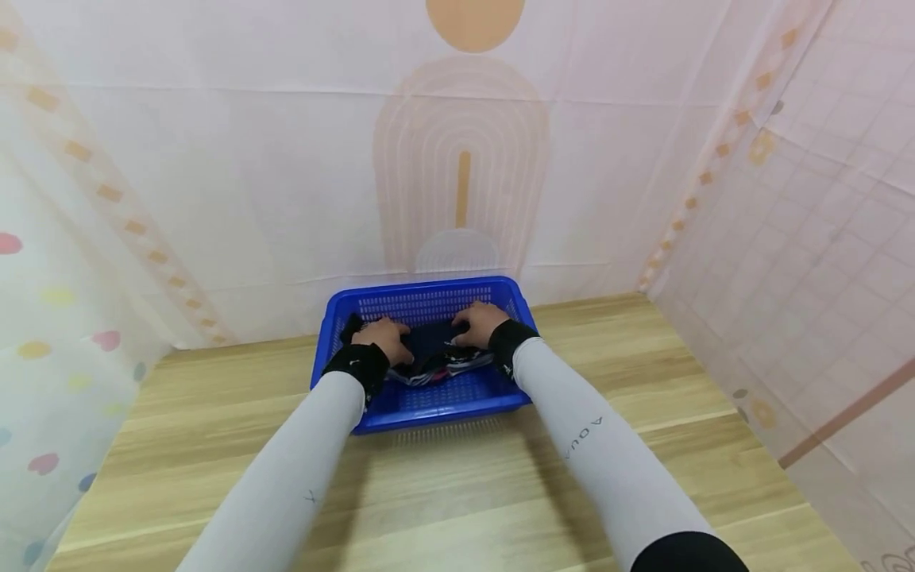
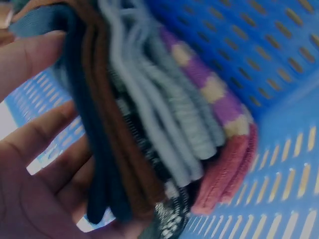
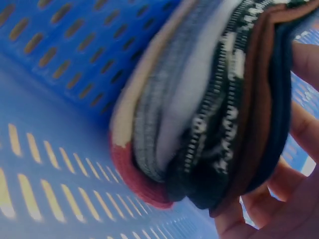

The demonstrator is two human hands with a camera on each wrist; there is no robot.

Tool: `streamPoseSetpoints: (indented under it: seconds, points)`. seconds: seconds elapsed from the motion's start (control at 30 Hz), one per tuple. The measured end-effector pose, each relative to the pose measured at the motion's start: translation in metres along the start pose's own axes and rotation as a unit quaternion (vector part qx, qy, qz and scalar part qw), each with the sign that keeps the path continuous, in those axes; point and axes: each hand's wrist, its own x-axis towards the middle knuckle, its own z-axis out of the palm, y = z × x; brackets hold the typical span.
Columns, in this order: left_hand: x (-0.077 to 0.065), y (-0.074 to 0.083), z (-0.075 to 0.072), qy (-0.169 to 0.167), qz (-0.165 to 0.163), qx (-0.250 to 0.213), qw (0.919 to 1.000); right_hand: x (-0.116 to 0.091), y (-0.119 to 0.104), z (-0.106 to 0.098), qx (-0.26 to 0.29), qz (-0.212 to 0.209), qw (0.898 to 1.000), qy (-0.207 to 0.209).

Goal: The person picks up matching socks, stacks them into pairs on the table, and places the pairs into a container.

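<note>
A stack of folded knit socks (image 1: 433, 346) sits inside a blue plastic basket (image 1: 436, 415). At its left end my left hand (image 1: 384, 337) holds the stack, thumb against the dark blue outer layer in the left wrist view. My right hand (image 1: 480, 322) grips the opposite end, fingers curled along the dark blue side in the right wrist view. Folded edges of the socks (image 2: 164, 114) show dark blue, brown, black-and-white patterned, pale grey, and purple, cream and red layers. Palms and several fingertips are partly hidden behind the fabric.
The basket stands on a light wooden table (image 1: 443, 492), close to a patterned cloth backdrop (image 1: 307, 175). Its slotted walls (image 3: 60, 64) rise close around both hands. Another cloth panel (image 1: 808, 199) hangs at the right side.
</note>
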Motion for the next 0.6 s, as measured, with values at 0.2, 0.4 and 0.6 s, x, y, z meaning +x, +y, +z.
streamPoseSetpoints:
  seconds: [0.2,0.4,0.6]
  points:
    - [-0.007,0.010,-0.036,-0.006,0.023,-0.086,0.9960,-0.010,-0.002,-0.030,0.069,0.006,0.997,0.018]
    - [-0.046,0.020,-0.063,0.055,0.050,-0.118,0.9902,-0.039,-0.014,-0.057,0.084,-0.027,0.993,0.081]
    - [-0.108,0.014,-0.068,0.119,0.068,-0.162,0.9772,-0.083,-0.027,-0.064,0.108,-0.050,0.984,0.129]
